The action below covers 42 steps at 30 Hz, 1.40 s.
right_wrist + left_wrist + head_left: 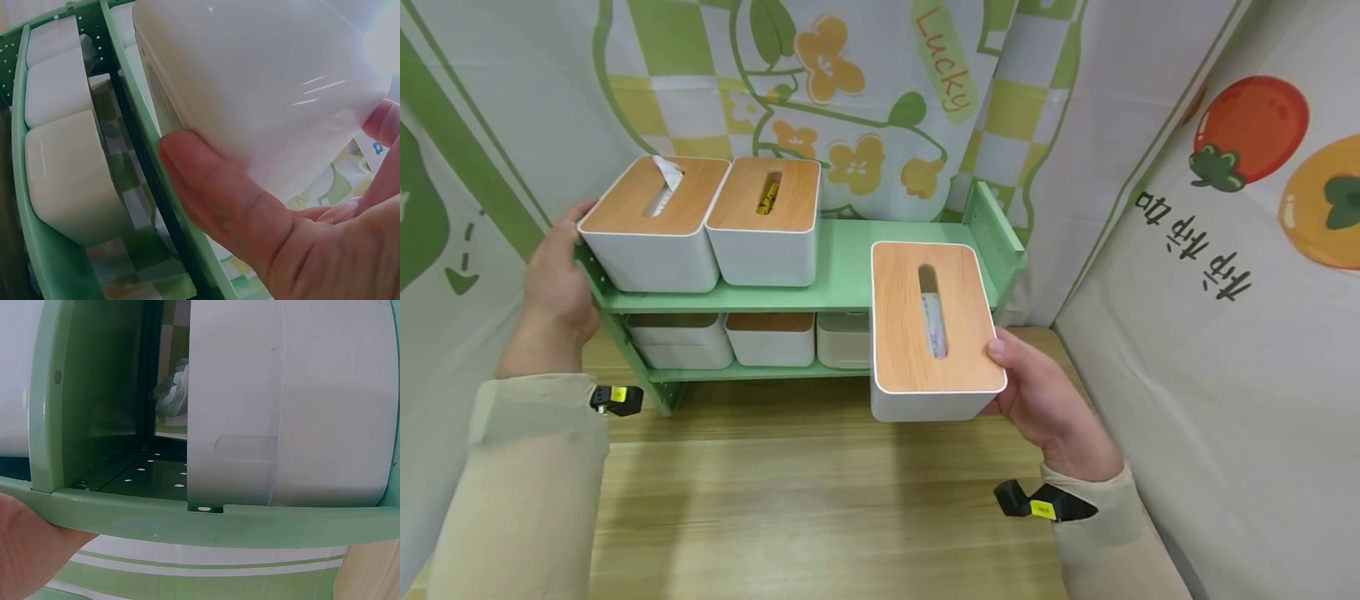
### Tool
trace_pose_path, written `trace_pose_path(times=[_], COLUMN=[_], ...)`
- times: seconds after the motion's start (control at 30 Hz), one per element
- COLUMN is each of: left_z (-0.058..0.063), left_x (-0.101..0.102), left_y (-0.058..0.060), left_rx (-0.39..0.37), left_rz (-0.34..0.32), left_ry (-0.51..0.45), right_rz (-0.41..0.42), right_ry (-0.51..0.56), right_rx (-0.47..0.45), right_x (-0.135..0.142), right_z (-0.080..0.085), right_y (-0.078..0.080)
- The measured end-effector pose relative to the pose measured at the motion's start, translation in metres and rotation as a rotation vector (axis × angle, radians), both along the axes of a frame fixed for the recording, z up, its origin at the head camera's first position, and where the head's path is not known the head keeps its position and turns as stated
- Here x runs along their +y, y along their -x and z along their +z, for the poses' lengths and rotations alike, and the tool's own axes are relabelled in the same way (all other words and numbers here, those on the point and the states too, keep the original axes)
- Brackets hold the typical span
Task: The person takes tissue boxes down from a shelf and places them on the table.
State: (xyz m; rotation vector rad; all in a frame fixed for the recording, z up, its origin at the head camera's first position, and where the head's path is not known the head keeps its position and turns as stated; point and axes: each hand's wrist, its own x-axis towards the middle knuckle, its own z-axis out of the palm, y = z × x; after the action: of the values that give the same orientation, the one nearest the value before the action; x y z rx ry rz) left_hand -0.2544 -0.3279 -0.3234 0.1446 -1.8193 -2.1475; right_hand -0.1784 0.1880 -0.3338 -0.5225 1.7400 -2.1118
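My right hand [1045, 396] holds a white tissue box [966, 325] with a wood-look lid, thumb on the lid's right edge and fingers underneath. The box is in front of the green two-tier shelf [857, 267], and something pale shows through its slot. The right wrist view has the fingers [219, 181] spread under the white box [250, 81]. At the shelf's left end, my left hand [559, 287] grips the side panel, its fingertips partly hidden behind a tissue box [692, 196] with tissue sticking out. In the left wrist view that hand [28, 550] is against the green edge.
A second lidded box [763, 258], with something yellow in its slot, stands beside the tissue one on the upper tier. Several white boxes [771, 346] line the lower tier. A printed cloth [865, 83] hangs behind, and a white wall [1247, 375] rises at right.
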Motion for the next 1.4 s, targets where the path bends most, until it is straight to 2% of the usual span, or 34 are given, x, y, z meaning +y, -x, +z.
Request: trace_pose_path(times=[0.27, 0.5, 1.0, 1.2, 1.4], left_z=[-0.003, -0.002, -0.005, -0.004, 0.0], left_x=[-0.002, -0.002, -0.001, -0.003, -0.002], left_y=[0.001, 0.001, 0.003, 0.003, 0.003], left_rx=[0.027, 0.017, 0.023, 0.017, -0.001], left_rz=[-0.004, 0.011, 0.018, 0.022, 0.02], left_ry=[-0.014, -0.012, -0.004, -0.008, -0.003], right_rz=[0.048, 0.084, -0.034, -0.061, -0.049], right_ry=[-0.021, 0.011, -0.226, -0.267, -0.288], right_rx=[0.008, -0.026, -0.234, -0.264, -0.295], right_x=[0.004, 0.003, 0.006, 0.007, 0.009], right_z=[-0.013, -0.035, -0.084, -0.097, -0.11], right_y=[-0.013, -0.019, -0.027, -0.032, -0.033])
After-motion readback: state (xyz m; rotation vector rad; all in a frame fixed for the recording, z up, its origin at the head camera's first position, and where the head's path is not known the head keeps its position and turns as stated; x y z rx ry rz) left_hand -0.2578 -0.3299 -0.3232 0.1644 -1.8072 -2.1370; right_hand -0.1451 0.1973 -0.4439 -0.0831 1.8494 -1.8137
